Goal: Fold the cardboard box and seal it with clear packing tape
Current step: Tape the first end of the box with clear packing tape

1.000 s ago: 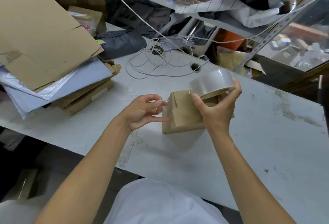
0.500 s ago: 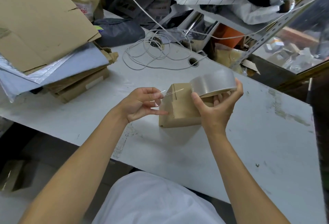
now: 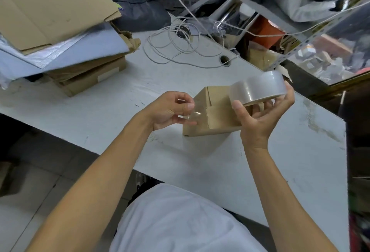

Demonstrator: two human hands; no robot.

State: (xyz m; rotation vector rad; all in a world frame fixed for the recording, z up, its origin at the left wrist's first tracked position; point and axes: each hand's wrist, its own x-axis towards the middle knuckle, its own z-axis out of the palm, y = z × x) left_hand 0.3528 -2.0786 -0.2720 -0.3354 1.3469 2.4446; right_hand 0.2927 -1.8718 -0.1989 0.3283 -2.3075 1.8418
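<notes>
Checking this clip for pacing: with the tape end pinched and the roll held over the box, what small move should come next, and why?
Probably lower the tape end onto the box. The left hand pinches the free tape end beside the box's near face, the right hand holds the roll above it, and no tape shows on the flaps yet.

**Count on the table**

One small cardboard box (image 3: 212,117), one roll of clear tape (image 3: 258,88), two hands: left (image 3: 170,109), right (image 3: 260,115). One coil of white cord (image 3: 176,47). One stack of flat cardboard (image 3: 60,31).
</notes>
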